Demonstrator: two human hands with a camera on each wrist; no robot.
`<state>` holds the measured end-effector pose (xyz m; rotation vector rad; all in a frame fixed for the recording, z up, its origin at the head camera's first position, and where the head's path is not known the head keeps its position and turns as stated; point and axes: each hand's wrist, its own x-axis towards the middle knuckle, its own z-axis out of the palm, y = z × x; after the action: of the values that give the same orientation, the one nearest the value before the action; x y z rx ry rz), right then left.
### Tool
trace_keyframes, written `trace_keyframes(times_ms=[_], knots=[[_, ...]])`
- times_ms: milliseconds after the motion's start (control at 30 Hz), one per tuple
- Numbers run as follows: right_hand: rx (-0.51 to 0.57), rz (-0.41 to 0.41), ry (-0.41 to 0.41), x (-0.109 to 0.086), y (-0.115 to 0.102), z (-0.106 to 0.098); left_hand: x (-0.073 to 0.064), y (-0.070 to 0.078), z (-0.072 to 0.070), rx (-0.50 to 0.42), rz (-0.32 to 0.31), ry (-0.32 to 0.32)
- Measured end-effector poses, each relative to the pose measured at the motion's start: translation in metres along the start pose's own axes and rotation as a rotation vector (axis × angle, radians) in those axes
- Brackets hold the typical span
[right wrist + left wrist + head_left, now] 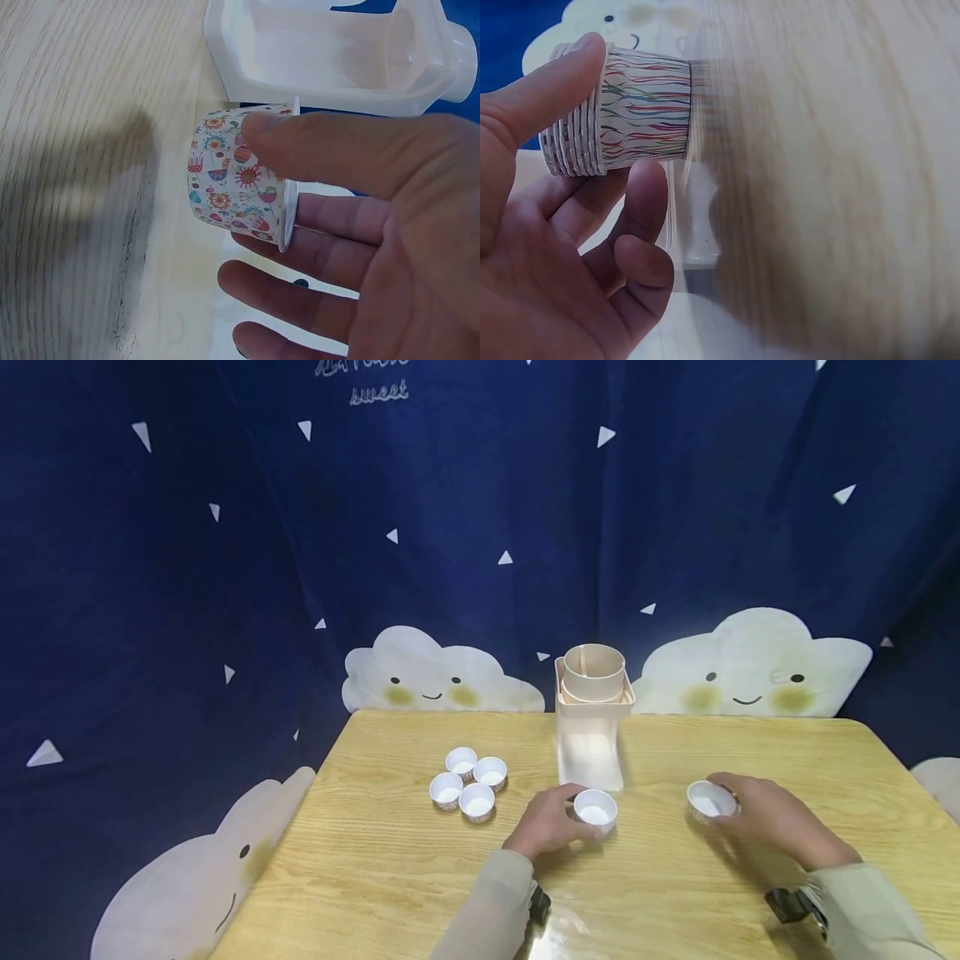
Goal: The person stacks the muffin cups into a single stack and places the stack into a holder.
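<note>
My left hand [551, 822] holds a stack of nested paper cups [596, 810] near the table's middle, thumb on one side and fingers on the other. In the left wrist view the stack's rims [574, 142] sit close together, and the outermost cup [646, 106] has wavy coloured lines. Further right, my right hand [776, 822] pinches a paper cup [708, 800] between thumb and fingers. That cup [240, 172] carries a flower print in the right wrist view and seems held just above the table. Both are held with their openings up.
Several white paper cups [476, 802] stand grouped on the wooden table [375, 877], left of my left hand. Behind the hands is a cream plastic stand [588, 756] with a round holder [594, 672] on top. A dark blue curtain [465, 485] hangs behind the table.
</note>
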<state>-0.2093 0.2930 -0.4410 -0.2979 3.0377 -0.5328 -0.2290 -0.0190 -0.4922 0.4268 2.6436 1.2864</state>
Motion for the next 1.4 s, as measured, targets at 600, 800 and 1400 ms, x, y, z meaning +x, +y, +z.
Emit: trace_keyframes(times_ms=[600,800,1400], knots=[[-0.038,-0.062,0.065,-0.005,-0.021,-0.011,0.002,-0.001,0.002,-0.004,0.003,0.007],[-0.049,-0.073,0.079,-0.005,-0.027,-0.014,0.002,-0.002,0.002,-0.022,0.012,0.01],[-0.052,-0.165,0.171,-0.006,-0.039,-0.016,0.002,-0.002,0.003,-0.023,-0.002,0.014]])
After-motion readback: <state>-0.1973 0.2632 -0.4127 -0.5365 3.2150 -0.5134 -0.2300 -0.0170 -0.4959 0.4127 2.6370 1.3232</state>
